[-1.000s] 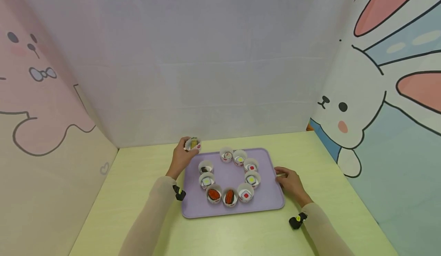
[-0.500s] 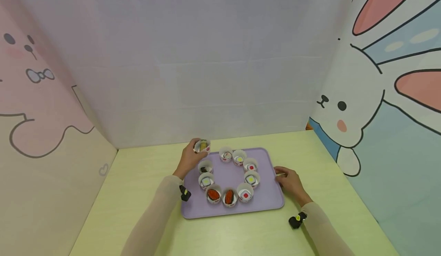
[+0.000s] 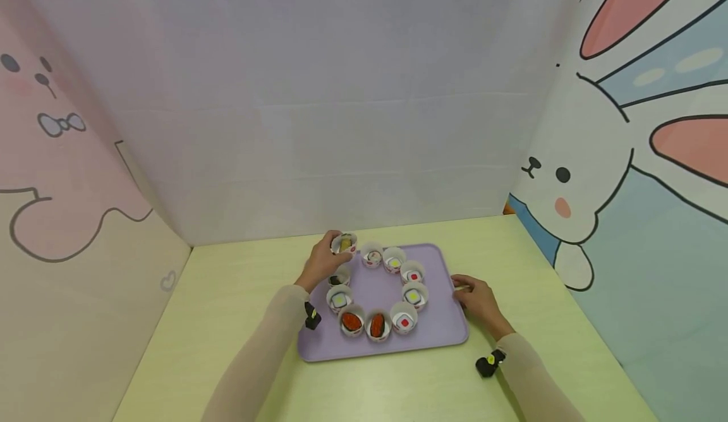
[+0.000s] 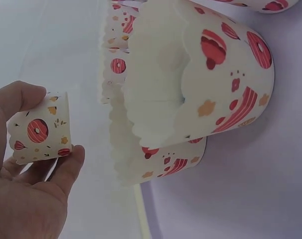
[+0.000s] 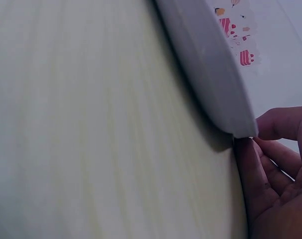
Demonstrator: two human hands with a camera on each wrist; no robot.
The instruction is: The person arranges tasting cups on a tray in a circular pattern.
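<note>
My left hand (image 3: 324, 263) grips a small paper cup (image 3: 344, 244) above the back left part of the lilac tray (image 3: 443, 321). A yellow-topped piece, sushi-like, sits in this cup. In the left wrist view the held cup (image 4: 39, 130) shows a red donut print, with thumb and fingers on opposite sides. Its nearest neighbours are the cup with a pale roll (image 3: 372, 256) and the cup with a dark piece (image 3: 338, 277), partly behind the hand. My right hand (image 3: 480, 301) holds the tray's right edge, its fingers at the rim (image 5: 243, 117) in the right wrist view.
Several more printed cups stand in a ring on the tray. Two hold red-orange pieces (image 3: 377, 325); others hold white pieces with yellow (image 3: 414, 296) or red centres (image 3: 404, 322). The pale yellow table (image 3: 227, 295) meets a white back wall (image 3: 341, 125), with cartoon-printed panels at both sides.
My left hand has carried the cup to the right and slightly nearer, from beyond the tray's back left corner to over its back edge. The right hand stays at the tray.
</note>
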